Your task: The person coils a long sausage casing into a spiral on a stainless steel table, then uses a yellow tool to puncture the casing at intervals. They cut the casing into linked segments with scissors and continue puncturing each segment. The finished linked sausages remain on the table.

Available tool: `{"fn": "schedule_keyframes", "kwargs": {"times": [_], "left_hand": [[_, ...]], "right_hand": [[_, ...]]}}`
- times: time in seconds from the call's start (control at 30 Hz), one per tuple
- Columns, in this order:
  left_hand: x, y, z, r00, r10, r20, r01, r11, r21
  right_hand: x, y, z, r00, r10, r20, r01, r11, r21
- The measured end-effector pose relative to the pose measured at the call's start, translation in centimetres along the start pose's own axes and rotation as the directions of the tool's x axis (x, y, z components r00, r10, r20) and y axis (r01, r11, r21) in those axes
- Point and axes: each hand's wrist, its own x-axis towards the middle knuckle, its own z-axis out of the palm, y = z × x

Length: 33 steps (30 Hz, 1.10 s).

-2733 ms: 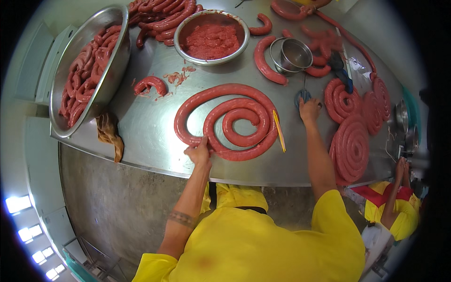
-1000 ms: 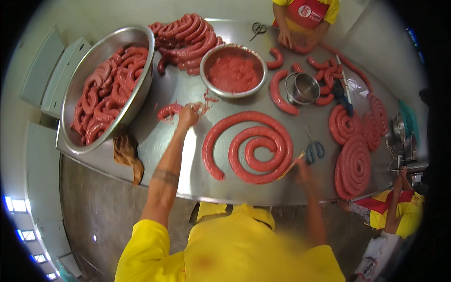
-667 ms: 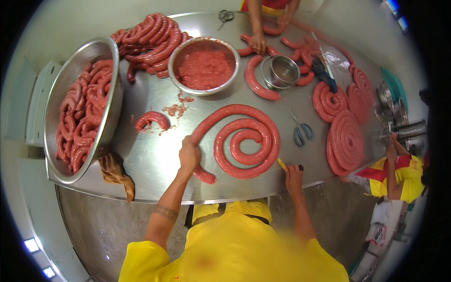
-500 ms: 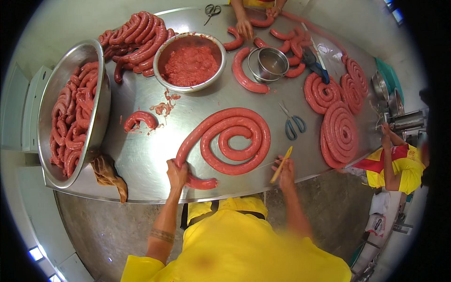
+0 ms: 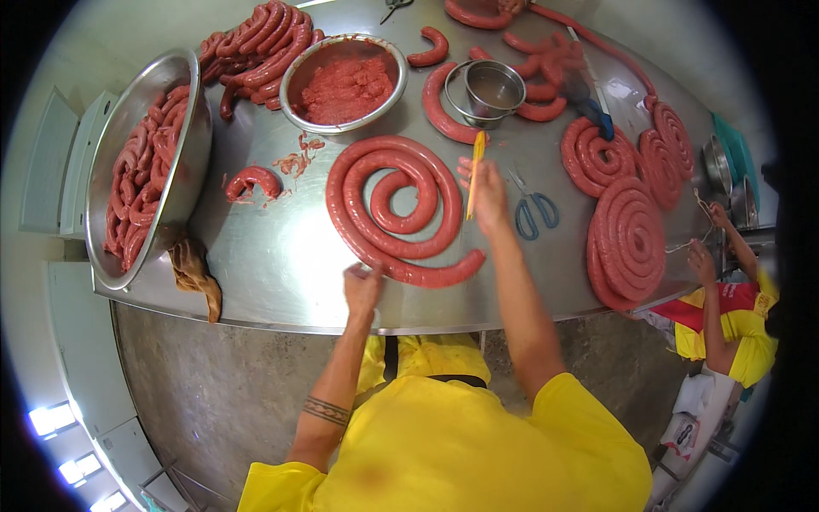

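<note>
A long pink-red sausage (image 5: 455,200) lies in a loose spiral on the steel table, its outer end pointing right along the near side. My left hand (image 5: 363,288) is at the coil's lower edge, fingertips pinched together against the casing; whether anything thin is between them is hidden. Right of the coil, my right hand (image 5: 488,198) is raised over the table, closed round a slim yellow stick (image 5: 477,171) with a pointed tip. Blue-handled scissors (image 5: 536,215) lie just to its right.
A steel bowl of minced meat (image 5: 294,118) and a big basin of sausages (image 5: 199,171) stand left. A short sausage piece (image 5: 253,182) and a brown cloth (image 5: 194,277) lie nearby. Nested steel cups (image 5: 495,88) and coiled sausages (image 5: 627,243) are right; a co-worker (image 5: 725,316) handles string there.
My left hand has let go its wrap round the sausage and moved right. The coil shifted left, its free end now pointing right. My right hand moved up and forward with the yellow stick.
</note>
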Motion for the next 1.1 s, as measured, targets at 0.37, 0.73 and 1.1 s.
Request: {"fn": "schedule_keyframes", "kwargs": {"times": [0.37,0.73,1.1], "left_hand": [[5.8,4.1,4.0,0.997,0.071,0.042,-0.051,0.930,-0.365],[2.4,2.5,-0.1,0.833,0.351,0.428,0.050,0.723,-0.689],[4.0,-2.9,-4.1,0.764,0.146,0.628,0.468,0.544,-0.696]], "right_hand": [[-10.4,-16.0,-17.6,0.996,-0.072,-0.055,0.090,0.853,0.514],[-20.4,-8.9,-14.1,0.928,0.325,0.180,-0.129,0.737,-0.663],[-23.7,4.7,5.1,0.559,0.577,0.596,-0.346,0.815,-0.465]]}}
